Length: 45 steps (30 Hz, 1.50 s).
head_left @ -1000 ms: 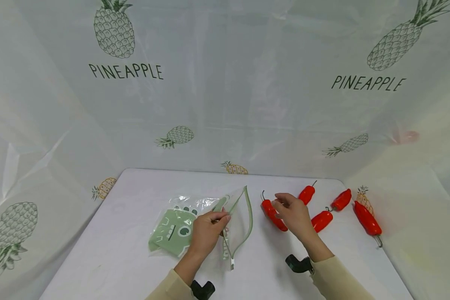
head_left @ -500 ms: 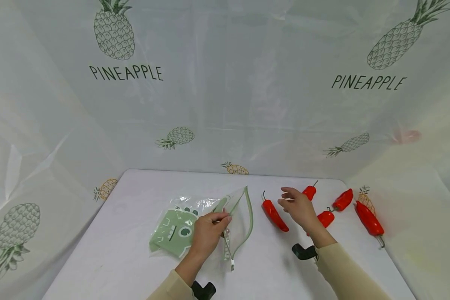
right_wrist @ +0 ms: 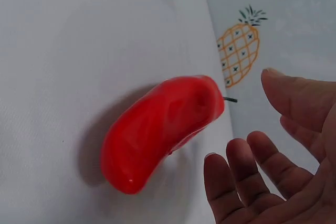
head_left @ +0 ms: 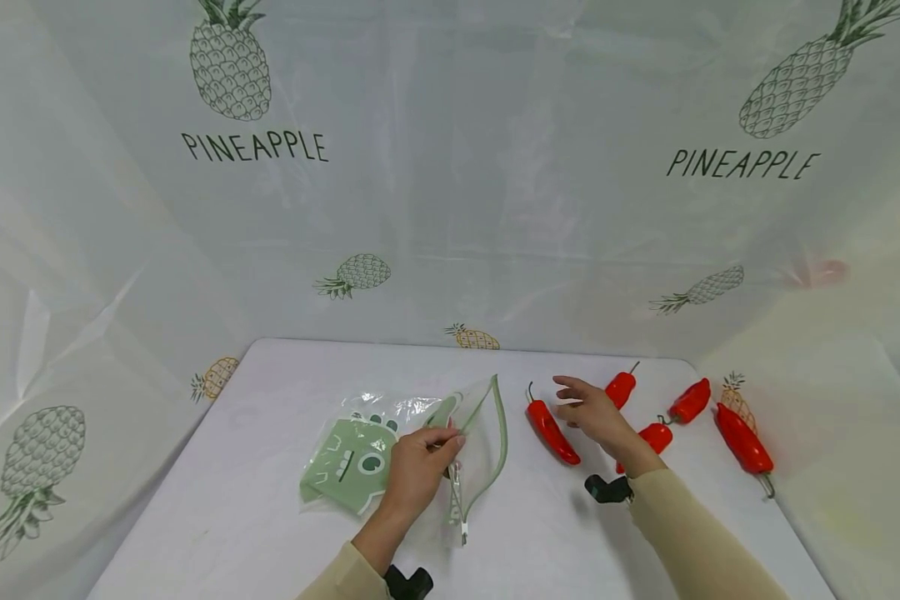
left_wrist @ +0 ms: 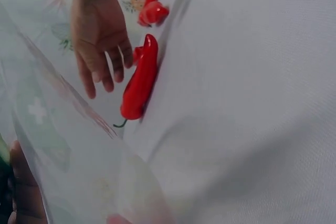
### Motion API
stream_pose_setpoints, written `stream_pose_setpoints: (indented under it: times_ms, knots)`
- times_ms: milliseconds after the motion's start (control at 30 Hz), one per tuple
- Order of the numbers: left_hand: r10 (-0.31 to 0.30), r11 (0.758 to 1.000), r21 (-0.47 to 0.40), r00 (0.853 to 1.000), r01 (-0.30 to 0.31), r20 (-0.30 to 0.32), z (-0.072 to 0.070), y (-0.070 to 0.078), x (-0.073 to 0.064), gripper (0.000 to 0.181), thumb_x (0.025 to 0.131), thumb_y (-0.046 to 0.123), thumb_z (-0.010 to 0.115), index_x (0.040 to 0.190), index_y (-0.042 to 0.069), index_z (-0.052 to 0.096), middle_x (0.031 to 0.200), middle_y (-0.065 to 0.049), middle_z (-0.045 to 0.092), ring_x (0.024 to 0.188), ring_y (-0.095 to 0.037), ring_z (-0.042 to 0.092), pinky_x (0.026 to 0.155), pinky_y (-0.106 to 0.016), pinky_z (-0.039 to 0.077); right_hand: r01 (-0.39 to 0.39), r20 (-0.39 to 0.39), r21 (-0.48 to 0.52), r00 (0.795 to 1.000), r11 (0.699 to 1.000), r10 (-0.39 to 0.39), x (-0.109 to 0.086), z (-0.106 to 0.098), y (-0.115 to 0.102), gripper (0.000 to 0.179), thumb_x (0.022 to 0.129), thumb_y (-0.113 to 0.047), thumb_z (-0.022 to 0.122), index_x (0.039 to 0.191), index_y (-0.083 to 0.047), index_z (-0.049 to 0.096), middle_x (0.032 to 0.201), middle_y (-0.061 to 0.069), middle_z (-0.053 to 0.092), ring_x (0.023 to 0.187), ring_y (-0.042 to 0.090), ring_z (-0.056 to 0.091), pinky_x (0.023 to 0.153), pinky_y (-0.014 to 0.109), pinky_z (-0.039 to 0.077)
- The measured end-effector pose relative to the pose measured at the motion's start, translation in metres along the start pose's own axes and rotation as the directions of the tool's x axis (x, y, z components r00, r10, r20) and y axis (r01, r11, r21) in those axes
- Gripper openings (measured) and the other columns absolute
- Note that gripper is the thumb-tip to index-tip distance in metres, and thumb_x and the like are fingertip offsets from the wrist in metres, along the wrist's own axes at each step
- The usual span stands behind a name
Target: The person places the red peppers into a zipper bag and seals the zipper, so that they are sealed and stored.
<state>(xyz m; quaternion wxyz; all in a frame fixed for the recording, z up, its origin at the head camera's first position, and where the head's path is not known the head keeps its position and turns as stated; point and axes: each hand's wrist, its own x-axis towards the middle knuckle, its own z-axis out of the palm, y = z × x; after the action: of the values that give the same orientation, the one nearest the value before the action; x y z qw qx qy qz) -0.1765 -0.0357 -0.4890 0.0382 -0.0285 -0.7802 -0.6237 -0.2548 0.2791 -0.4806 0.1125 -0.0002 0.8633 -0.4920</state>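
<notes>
In the head view my left hand (head_left: 414,475) pinches the edge of a clear plastic zip bag (head_left: 342,460) with a green monster print. The bag lies toward the table's middle, and its green-edged mouth gapes to the right. A red chili pepper (head_left: 552,435), stem pointing away, rests on the table between the bag and my right hand (head_left: 598,418). That hand hovers just right of the pepper, fingers loosely spread and holding nothing. In the right wrist view the pepper (right_wrist: 163,129) lies apart from the fingertips (right_wrist: 240,150). Only part of the left hand (left_wrist: 26,192) shows in the left wrist view.
Several more red peppers lie at the right: one behind the right hand (head_left: 621,388), one partly hidden by its wrist (head_left: 656,437), one farther right (head_left: 690,402), and one by the table's right edge (head_left: 744,437). A pineapple-print curtain (head_left: 450,183) surrounds the white table (head_left: 217,500).
My right hand has drawn away from the nearest pepper to the right, then shifted slightly back left with its fingers reaching out more. The left hand and the bag stay nearly still.
</notes>
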Motion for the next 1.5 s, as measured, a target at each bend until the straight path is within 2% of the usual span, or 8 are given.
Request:
stream_pose_setpoints:
  times_ms: [233,400,767,1100,1300,1500]
  knots:
    - [-0.002,1.000,0.015,1.000,0.002,-0.005,0.001,-0.002,-0.001,0.014,0.094,0.017,0.080,0.104,0.009,0.084,0.086,-0.001,0.074,0.066,-0.009,0.064,0.056,-0.021,0.055,-0.060,0.064,0.015,0.996,0.998,0.059,0.012,0.007,0.015,0.073,0.098,-0.019,0.074,0.161,-0.011,0.040,0.153,0.026,0.047,0.125,0.038,0.058,0.097,0.044,0.061]
    - [-0.002,1.000,0.031,1.000,0.003,-0.008,0.001,-0.004,-0.001,0.013,0.093,0.018,0.081,0.104,0.011,0.084,0.085,0.000,0.073,0.066,-0.008,0.062,0.056,-0.020,0.053,-0.093,0.056,0.002,0.994,0.996,0.093,0.018,0.012,0.021,0.074,0.095,-0.017,0.077,0.160,-0.012,0.042,0.150,0.026,0.050,0.121,0.037,0.060,0.094,0.043,0.062]
    - [0.004,0.999,0.035,1.000,-0.004,-0.005,0.002,-0.006,-0.002,0.014,0.093,0.019,0.081,0.104,0.011,0.084,0.085,0.001,0.074,0.066,-0.008,0.063,0.055,-0.020,0.052,-0.085,0.057,-0.068,0.994,0.994,0.089,0.017,0.019,0.019,0.079,0.092,-0.018,0.081,0.160,-0.012,0.042,0.145,0.024,0.054,0.126,0.039,0.056,0.092,0.045,0.063]
    - [0.001,0.999,0.034,1.000,-0.001,-0.005,0.002,-0.006,-0.003,0.013,0.093,0.019,0.081,0.103,0.011,0.084,0.083,0.001,0.074,0.063,-0.007,0.063,0.054,-0.020,0.052,-0.070,0.081,-0.064,0.994,0.995,0.075,0.017,0.024,0.019,0.081,0.092,-0.021,0.082,0.161,-0.012,0.040,0.141,0.024,0.058,0.124,0.038,0.058,0.091,0.047,0.063]
    - [-0.005,0.999,0.035,1.000,0.006,-0.010,0.002,-0.007,-0.003,0.013,0.093,0.020,0.082,0.103,0.012,0.084,0.082,0.001,0.073,0.065,-0.007,0.061,0.055,-0.020,0.051,-0.076,0.081,-0.017,0.994,0.997,0.078,0.015,0.028,0.017,0.080,0.092,-0.019,0.081,0.161,-0.013,0.041,0.139,0.024,0.059,0.121,0.036,0.058,0.090,0.045,0.063]
    - [-0.002,1.000,0.024,1.000,0.002,-0.010,0.001,-0.008,-0.003,0.014,0.092,0.020,0.082,0.103,0.011,0.084,0.084,-0.001,0.073,0.066,-0.009,0.061,0.055,-0.020,0.052,-0.123,0.070,0.076,0.991,0.989,0.118,0.016,0.032,0.016,0.080,0.092,-0.016,0.079,0.161,-0.015,0.040,0.139,0.024,0.057,0.120,0.034,0.058,0.089,0.040,0.063]
